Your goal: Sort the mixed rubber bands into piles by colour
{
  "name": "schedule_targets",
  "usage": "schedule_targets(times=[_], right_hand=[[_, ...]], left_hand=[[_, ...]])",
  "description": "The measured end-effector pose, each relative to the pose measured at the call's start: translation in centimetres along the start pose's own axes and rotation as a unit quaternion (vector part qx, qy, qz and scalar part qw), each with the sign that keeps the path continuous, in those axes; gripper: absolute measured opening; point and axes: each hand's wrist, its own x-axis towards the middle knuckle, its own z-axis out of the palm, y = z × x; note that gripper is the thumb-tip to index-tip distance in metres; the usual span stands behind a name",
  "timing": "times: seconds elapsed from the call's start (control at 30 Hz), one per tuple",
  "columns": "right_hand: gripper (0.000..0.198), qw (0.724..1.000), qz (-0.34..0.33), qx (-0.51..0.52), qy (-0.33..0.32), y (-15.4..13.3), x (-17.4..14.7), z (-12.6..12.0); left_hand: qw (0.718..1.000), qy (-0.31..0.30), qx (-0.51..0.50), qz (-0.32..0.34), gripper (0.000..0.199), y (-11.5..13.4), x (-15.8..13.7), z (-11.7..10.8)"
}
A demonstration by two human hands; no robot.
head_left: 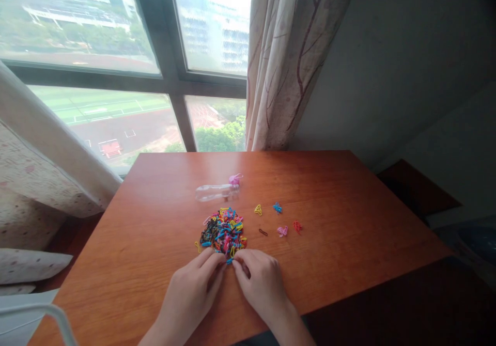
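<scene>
A mixed heap of small coloured rubber bands point(222, 230) lies on the wooden table, with black, blue, yellow, pink and red ones among them. At its near edge, my left hand point(196, 281) and my right hand point(261, 276) meet with pinched fingertips. A blue rubber band point(229, 261) shows between them, touched from both sides. To the right of the heap are small separate groups: yellow bands point(258, 209), blue bands point(277, 208), pink bands point(282, 231), red bands point(297, 226) and a dark brown band point(263, 232).
Behind the heap, a clear bottle point(213, 192) lies on its side beside a pink cap-like piece point(235, 179). The table point(329, 181) reaches back to a window with curtains point(279, 67). A white curved tube point(58, 312) stands at the lower left.
</scene>
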Motion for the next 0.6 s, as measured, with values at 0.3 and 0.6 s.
schedule_targets(times=[0.3, 0.6], right_hand=[[0.013, 1.000, 0.006, 0.021, 0.000, 0.3, -0.3, 0.1], [0.012, 1.000, -0.002, -0.002, -0.005, 0.2, -0.2, -0.1]], left_hand=[[0.994, 0.029, -0.100, -0.020, 0.010, -0.1, 0.2, -1.3], [0.998, -0.025, -0.065, -0.008, 0.013, 1.6, 5.5, -2.2]])
